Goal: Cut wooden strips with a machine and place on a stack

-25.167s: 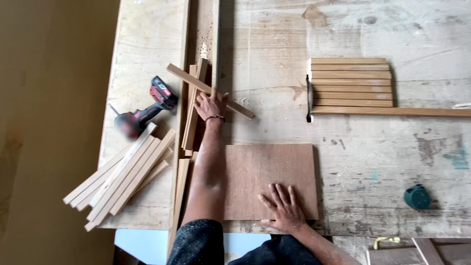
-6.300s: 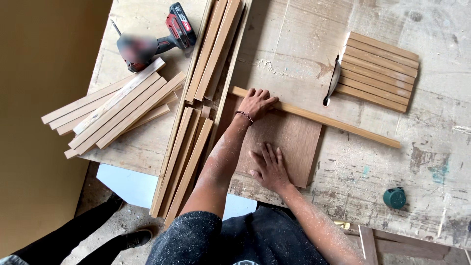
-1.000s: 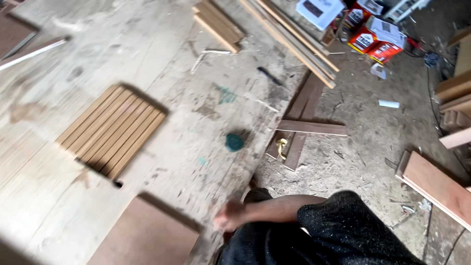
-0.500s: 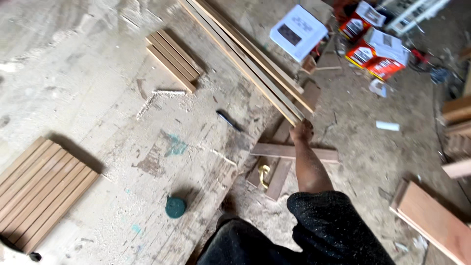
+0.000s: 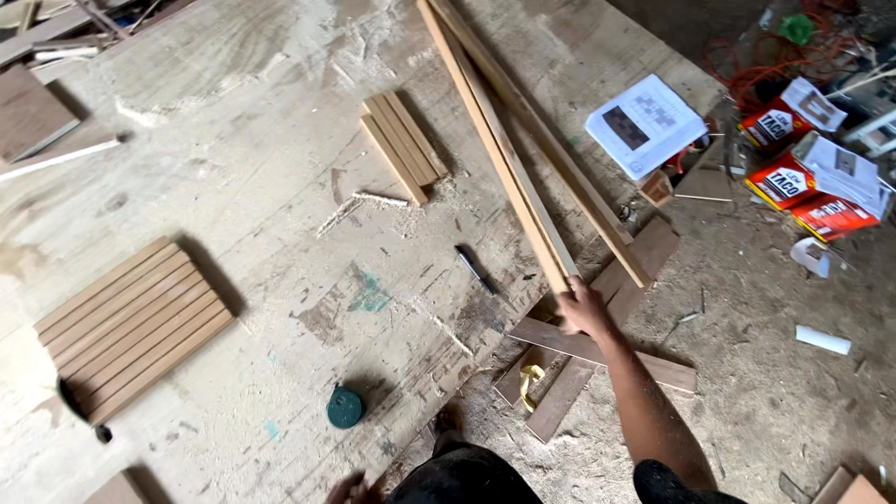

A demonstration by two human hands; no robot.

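Observation:
Several long wooden strips (image 5: 509, 159) lie diagonally on the worn workbench (image 5: 261, 112), their near ends sticking out past its edge. My right hand (image 5: 583, 310) reaches out over the floor and closes on the near end of one of these strips. Only the fingertips of my left hand (image 5: 350, 487) show at the bottom edge, close to the bench's front edge; what they hold is hidden.
On the bench lie a slatted wooden panel (image 5: 131, 327), a short stack of strips (image 5: 401, 145), a black marker (image 5: 474, 271) and a round green object (image 5: 345, 408). Loose planks (image 5: 597, 350), red boxes (image 5: 793, 182) and a white box (image 5: 646, 126) lie on the dusty floor.
The view swung right from the brown board to the bench's far end. My right arm stretched out and took hold of the long strips' near end.

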